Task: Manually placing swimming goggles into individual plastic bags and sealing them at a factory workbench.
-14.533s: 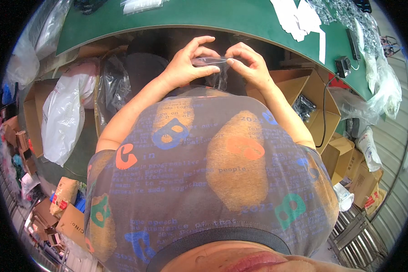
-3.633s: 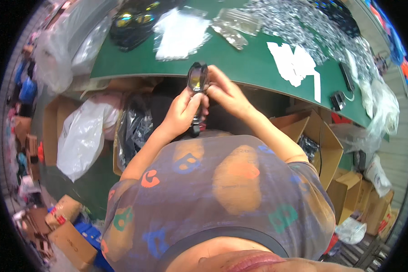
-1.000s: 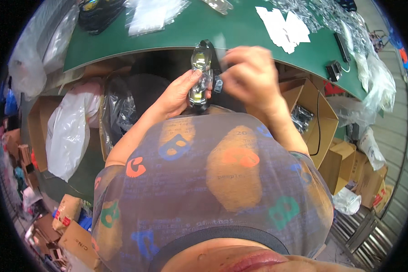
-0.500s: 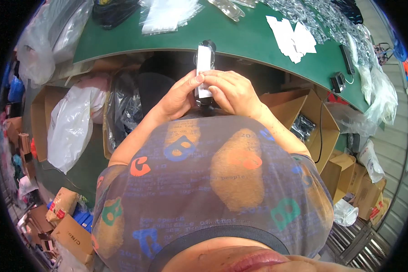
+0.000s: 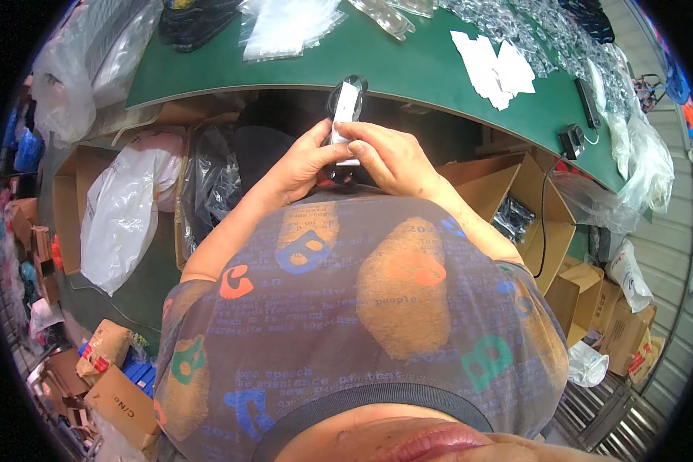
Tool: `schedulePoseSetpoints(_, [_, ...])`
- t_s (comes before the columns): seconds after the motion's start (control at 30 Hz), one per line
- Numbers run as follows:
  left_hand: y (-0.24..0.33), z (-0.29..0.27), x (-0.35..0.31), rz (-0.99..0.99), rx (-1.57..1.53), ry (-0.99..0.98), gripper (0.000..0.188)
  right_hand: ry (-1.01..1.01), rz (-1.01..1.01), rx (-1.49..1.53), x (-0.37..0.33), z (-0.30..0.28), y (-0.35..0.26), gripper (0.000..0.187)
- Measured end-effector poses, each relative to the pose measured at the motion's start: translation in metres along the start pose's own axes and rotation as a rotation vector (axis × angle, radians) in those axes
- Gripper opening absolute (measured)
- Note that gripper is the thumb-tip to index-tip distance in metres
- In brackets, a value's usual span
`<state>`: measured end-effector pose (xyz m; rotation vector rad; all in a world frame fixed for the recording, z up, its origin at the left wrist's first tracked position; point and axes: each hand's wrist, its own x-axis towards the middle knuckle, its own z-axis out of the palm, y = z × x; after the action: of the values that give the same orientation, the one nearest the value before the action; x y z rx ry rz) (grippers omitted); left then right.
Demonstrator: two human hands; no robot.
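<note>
Both hands meet in front of my chest, just off the near edge of the green table (image 5: 393, 65). Between them is a black looped item (image 5: 354, 82), perhaps a coiled cable, with a long white paper strip (image 5: 346, 104) lying along it. My left hand (image 5: 304, 163) closes round its lower left side. Across the strip's lower part lie the fingers of my right hand (image 5: 393, 158), its thumb pointing toward the left one. The item's lower middle is hidden by my fingers.
On the table are clear plastic bags (image 5: 289, 29), white paper slips (image 5: 493, 68), heaped clear-wrapped pieces (image 5: 531, 31) and a black adapter (image 5: 571, 141) with a hanging cord. Below stand an open carton (image 5: 547, 192) at right and a white plastic bag (image 5: 123, 215) at left.
The black item and its strip have tilted, the far end leaning slightly right. My right fingers have shifted a little lower on the strip, and my left thumb has moved down.
</note>
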<state>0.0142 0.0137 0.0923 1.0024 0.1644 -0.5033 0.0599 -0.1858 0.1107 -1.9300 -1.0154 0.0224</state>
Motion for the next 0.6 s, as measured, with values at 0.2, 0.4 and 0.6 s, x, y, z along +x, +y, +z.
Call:
schedulePoseSetpoints(0.2, [-0.004, -0.013, -0.005, 0.06, -0.221, -0.102, 0.047, 0.2, -0.072, 0.22, -0.003, -0.006, 0.012, 0.022])
schedulePoseSetpoints(0.4, [0.016, -0.014, -0.017, 0.117, -0.468, -0.264, 0.065, 0.158, 0.872, 1.236, -0.023, 0.024, 0.048, 0.055])
schedulePoseSetpoints(0.6, [0.024, -0.014, -0.017, 0.164, -0.416, -0.255, 0.077, -0.24, 0.678, 1.804, -0.007, 0.042, 0.053, 0.07])
